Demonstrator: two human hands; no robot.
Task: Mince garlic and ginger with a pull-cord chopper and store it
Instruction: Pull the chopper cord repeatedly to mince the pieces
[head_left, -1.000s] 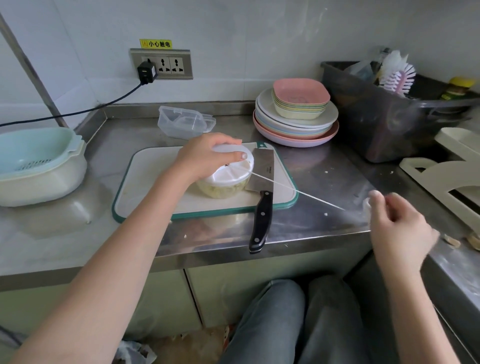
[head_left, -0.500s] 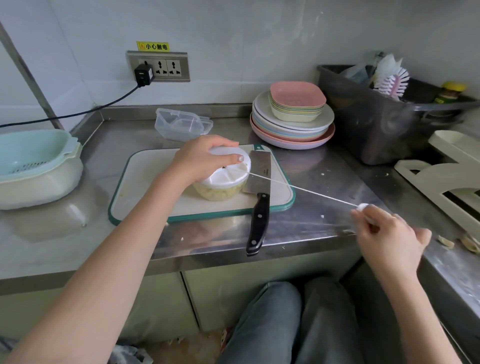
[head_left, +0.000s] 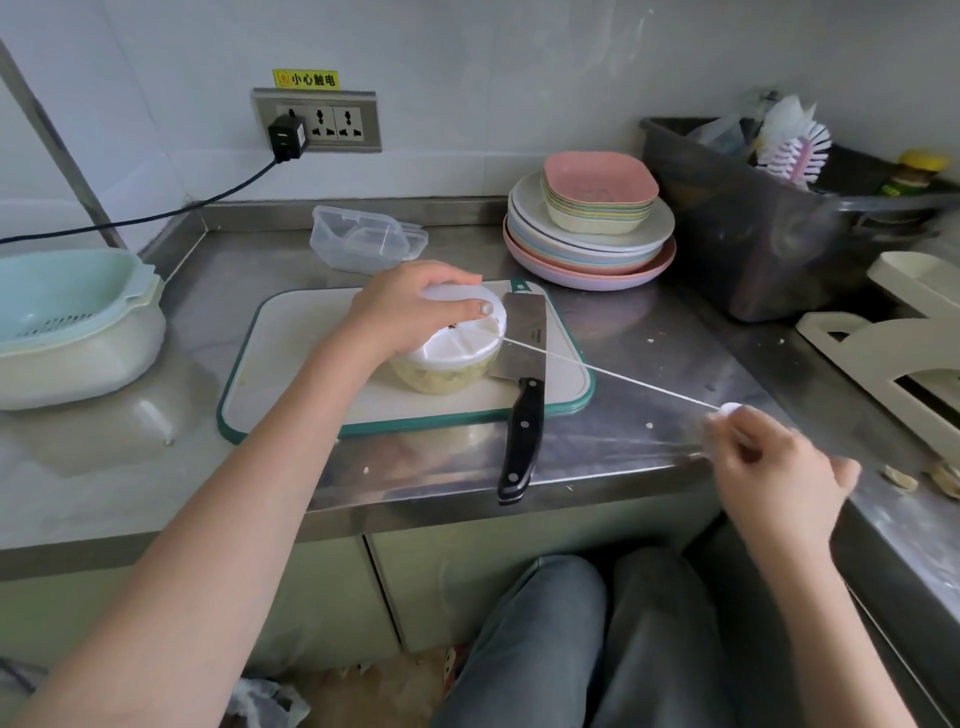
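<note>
Taking the white plastic cutting board with the green rim (head_left: 291, 364) as the landmark, the step in hand looks like the pull stroke of the mincing. Well to the board's left on the stainless steel surface (head_left: 130, 467) sits a pale mint-green colander nested in a cream bowl (head_left: 72, 322), clear of the work. On the board's right-hand half stands the small round pull-cord chopper with a white lid and clear bowl (head_left: 457, 358), its bowl showing pale yellow minced garlic and ginger (head_left: 441, 376). The left hand (head_left: 410, 306) lies over the lid with fingers curled around its rim, pinning it down; to do this well that hand should bear straight downward so the bowl neither slides nor tips toward the pull. Touching the chopper's right side, a steel cleaver with a black riveted handle (head_left: 524, 395) lies with its blade on the board and its handle running off the board's front edge, so the chopper must not skid into it. The thin white cord (head_left: 613, 376) runs taut from the lid across the board's right edge to the right hand (head_left: 769, 467), which hangs off the surface's front corner, fingers pinched on the small white pull handle (head_left: 730, 408). The pull is best kept low and level, in line with the cord's exit. Behind the board waits a clear lidded plastic storage box (head_left: 363, 244), probably for storing.
</note>
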